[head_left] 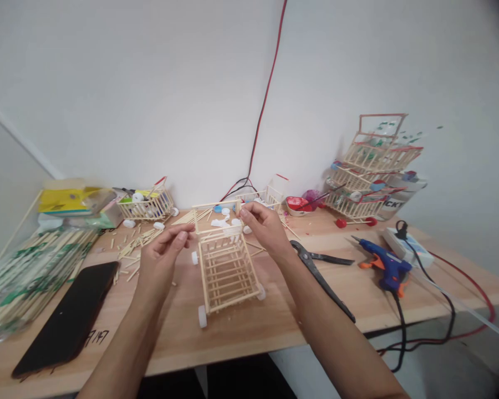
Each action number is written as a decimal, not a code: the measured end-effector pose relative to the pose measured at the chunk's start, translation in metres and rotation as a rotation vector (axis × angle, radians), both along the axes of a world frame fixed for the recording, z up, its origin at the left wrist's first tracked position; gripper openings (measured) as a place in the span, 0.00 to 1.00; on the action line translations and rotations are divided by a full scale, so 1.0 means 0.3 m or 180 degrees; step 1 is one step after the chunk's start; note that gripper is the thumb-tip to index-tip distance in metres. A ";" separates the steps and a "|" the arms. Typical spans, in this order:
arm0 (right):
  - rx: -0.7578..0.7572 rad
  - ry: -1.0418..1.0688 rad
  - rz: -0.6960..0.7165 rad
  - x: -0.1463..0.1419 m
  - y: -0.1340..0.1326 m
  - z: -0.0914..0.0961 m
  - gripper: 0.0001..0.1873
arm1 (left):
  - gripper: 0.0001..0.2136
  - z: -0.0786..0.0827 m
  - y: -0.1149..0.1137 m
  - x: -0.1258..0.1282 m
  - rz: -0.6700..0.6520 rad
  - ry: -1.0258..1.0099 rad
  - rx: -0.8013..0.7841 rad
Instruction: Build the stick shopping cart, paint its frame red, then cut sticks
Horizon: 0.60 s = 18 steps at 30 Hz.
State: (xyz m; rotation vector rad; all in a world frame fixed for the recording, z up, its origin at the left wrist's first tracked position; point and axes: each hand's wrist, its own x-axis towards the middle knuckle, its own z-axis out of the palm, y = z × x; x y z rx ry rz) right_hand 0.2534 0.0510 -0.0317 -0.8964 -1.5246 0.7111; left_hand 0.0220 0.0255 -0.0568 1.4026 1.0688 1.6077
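A small cart made of wooden sticks [228,271] stands on the table in front of me, with white round wheels at its corners. At its far end rises a stick handle frame with a crossbar [216,205]. My right hand [266,227] pinches the right side of this handle frame near its top; the fingertips partly hide the joint. My left hand [164,249] is at the frame's left upright, fingers loosely bent and thumb apart. Its fingertips reach the upright or lie just beside it; I cannot tell which. Nothing shows in its grasp.
Pliers [324,277] and a blue glue gun [385,263] lie right, by a white power strip [407,246] with cables. A phone [66,316] and bagged sticks [29,277] lie left. Behind are cut sticks [137,246], another cart [147,205], a red-stained dish [298,206] and stacked carts [366,177].
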 end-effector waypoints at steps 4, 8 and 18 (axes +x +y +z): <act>-0.0006 0.0001 -0.0021 -0.001 -0.002 -0.004 0.19 | 0.13 0.052 0.029 -0.008 -0.0244 -0.0451 -0.0074; 0.0057 0.0045 -0.0028 -0.002 -0.003 -0.009 0.17 | 0.16 0.118 0.055 -0.010 -0.0382 -0.0345 -0.0128; 0.0029 0.0233 -0.0017 -0.009 -0.017 -0.009 0.13 | 0.11 0.115 0.071 0.012 -0.0717 -0.0139 -0.0221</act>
